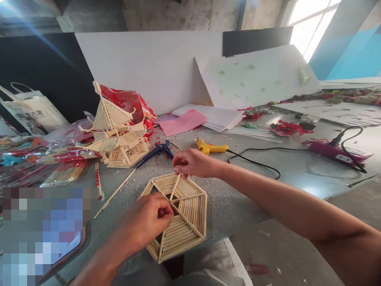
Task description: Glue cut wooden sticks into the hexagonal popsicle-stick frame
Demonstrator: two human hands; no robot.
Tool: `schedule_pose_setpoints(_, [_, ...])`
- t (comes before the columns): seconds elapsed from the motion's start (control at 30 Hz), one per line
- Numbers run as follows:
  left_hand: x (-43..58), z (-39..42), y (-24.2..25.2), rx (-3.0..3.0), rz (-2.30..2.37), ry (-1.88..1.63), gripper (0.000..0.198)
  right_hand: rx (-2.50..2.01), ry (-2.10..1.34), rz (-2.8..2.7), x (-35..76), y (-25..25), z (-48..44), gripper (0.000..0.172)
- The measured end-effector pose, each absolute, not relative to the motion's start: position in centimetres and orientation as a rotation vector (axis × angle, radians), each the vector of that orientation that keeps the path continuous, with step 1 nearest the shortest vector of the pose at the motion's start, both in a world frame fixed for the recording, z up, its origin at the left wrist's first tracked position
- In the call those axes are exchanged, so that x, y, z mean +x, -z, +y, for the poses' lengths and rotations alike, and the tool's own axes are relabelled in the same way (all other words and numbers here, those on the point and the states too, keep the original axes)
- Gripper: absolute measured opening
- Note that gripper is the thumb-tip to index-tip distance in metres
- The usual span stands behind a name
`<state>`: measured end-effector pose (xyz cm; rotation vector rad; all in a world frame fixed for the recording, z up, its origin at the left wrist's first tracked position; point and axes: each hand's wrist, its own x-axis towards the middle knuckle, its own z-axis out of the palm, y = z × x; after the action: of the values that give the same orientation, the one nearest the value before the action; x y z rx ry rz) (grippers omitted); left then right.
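Observation:
A flat hexagonal panel of glued bamboo sticks [190, 214] lies at the near edge of the grey table [238, 198]. My left hand [149, 220] rests on the panel's left part, fingers pinched at its centre on the lower end of a single stick [175, 186]. My right hand [190, 162] hovers over the panel's far edge, fingers pinched on the upper end of that same stick. The stick lies across the panel from the far edge towards the middle.
A stick-built model house [119, 135] stands at the left, before a red bag [127, 101]. Blue pliers [156, 151], a yellow glue gun [210, 147] with a black cord, pink paper [181, 121], white boards and a power strip [336, 153] lie behind. Loose stick bundles [65, 171] sit far left.

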<state>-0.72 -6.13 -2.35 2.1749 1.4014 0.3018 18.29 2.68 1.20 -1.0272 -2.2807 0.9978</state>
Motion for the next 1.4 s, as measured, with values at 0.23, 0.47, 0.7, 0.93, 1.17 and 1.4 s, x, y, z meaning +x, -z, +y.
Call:
schedule_pose_setpoints(0.23, [-0.9,-4.9,1.9,2.160,1.338,-0.204,0.021,-1.032,-1.014,-2.330,18.3,-1.2,2.2,0.006])
schedule_pose_setpoints(0.47, [-0.8,-3.9,0.5,2.085,1.290,-0.091,0.019,-0.992,-1.003,-2.383,18.4,-0.8,2.2,0.007])
schedule_pose_setpoints(0.7, [-0.2,-3.8,-0.7,2.160,1.227,-0.028,0.019,-1.032,-0.988,-2.404,18.3,-1.4,1.9,0.009])
schedule_pose_setpoints(0.93, [0.1,-3.6,-0.9,2.220,1.168,0.014,0.018,-1.018,-1.020,-2.407,18.3,-0.8,2.1,0.009])
schedule_pose_setpoints(1.17, [-0.8,-3.2,-0.6,2.342,1.263,-0.166,0.019,-1.139,-0.446,-2.508,19.6,-2.0,3.7,0.015])
schedule_pose_setpoints(1.4, [-3.0,1.0,-0.6,2.413,1.863,-0.396,0.020,-1.640,0.029,-2.590,19.8,-2.3,10.6,0.019])
